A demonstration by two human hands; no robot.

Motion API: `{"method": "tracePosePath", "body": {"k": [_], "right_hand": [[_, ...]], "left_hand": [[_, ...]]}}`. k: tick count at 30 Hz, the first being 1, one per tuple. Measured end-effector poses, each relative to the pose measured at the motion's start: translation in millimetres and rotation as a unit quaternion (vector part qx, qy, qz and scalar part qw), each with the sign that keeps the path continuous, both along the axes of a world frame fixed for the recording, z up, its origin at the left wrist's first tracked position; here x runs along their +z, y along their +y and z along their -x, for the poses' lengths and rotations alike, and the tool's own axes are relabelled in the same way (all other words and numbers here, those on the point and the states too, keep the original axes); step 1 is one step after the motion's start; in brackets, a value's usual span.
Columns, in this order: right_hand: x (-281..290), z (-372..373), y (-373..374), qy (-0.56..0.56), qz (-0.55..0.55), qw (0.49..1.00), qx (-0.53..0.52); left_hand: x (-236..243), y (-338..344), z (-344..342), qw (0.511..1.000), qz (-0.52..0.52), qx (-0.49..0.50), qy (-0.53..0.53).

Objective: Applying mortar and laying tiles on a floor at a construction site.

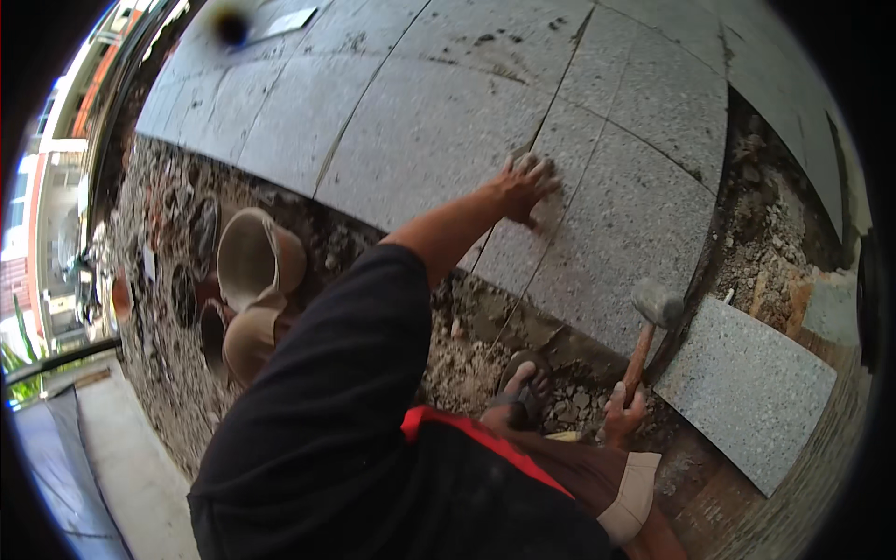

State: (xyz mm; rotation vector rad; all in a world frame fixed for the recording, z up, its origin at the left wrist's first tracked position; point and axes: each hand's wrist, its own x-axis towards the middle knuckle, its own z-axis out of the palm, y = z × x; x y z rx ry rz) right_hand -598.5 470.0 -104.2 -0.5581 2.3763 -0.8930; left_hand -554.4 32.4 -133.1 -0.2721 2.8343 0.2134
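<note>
My left hand (528,189), fingers spread, lies on a grey speckled paving slab (504,261), close to a joint between slabs. Its arm, in a black sleeve, reaches across from the lower left. Lower right, my right hand (623,415) grips the wooden handle of a mallet (658,304). The mallet's rounded grey head is over the near end of another speckled slab (644,224); whether it touches the surface I cannot tell. Dusty smears mark the slabs around my left hand.
A loose square slab (747,392) rests at the right, beside rubble (770,233). Buckets (259,257) stand on rough soil at the left. My sandalled foot (525,383) is on broken stones below the slab edge. Laid slabs (420,112) extend across the far side.
</note>
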Motion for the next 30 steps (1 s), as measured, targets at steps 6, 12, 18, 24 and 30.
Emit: {"method": "tracePosePath", "body": {"k": [6, 12, 18, 24, 30], "right_hand": [[9, -53, 23, 0.025, -0.037, 0.999, 0.003], [21, -149, 103, 0.195, -0.132, 0.966, -0.11], [-5, -269, 122, 0.293, -0.264, 0.895, -0.21], [-30, -276, 135, 0.337, -0.298, 0.889, -0.08], [-18, -277, 204, -0.444, 0.104, 0.826, -0.331]], "left_hand": [[-12, -14, -23, 0.998, -0.06, -0.004, 0.02], [-11, 5, -70, 0.996, -0.072, 0.044, 0.004], [-3, 45, -133, 0.997, -0.061, -0.021, 0.032], [37, 86, -182, 0.985, -0.116, -0.129, -0.011], [50, 76, -217, 0.98, -0.189, -0.062, -0.03]]}}
